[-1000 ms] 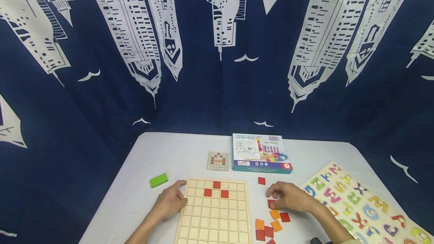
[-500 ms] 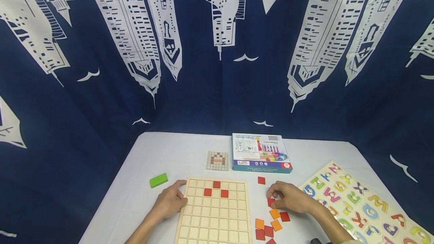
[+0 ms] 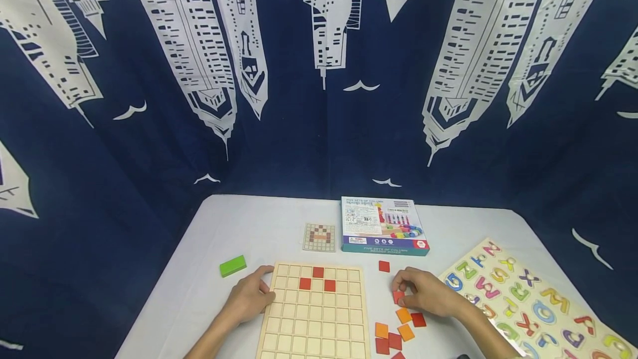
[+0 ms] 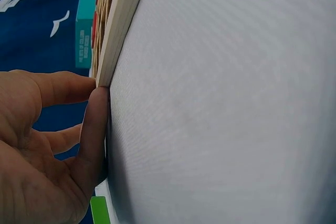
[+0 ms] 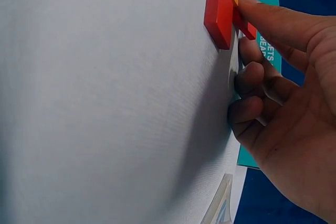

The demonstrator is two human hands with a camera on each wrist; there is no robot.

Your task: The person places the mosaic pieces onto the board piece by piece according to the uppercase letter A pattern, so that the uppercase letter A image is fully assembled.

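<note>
My left hand (image 3: 247, 295) holds the left edge of a pale wooden grid board (image 3: 315, 328), forefinger near its upper corner. In the left wrist view, thumb and finger meet at the board's edge (image 4: 116, 35). Three red tiles, one of them a top-row tile (image 3: 318, 272), sit in the board's upper squares. Right of the board, my right hand (image 3: 427, 292) pinches a red square tile (image 3: 398, 296), its thumb on the tile in the right wrist view. Close below lie an orange tile (image 3: 404, 315) and a red tile (image 3: 418, 319).
More red and orange tiles (image 3: 381, 331) lie by the board's right edge, and a lone red tile (image 3: 384, 266) above. Behind stand a small pattern card (image 3: 319, 237) and a boxed set (image 3: 385, 245). A green block (image 3: 232, 266) is left; a letter puzzle board (image 3: 518, 314) is right.
The red tile under my right fingers now shows slightly tilted and lighter. The left hand and the board have stayed in place.
</note>
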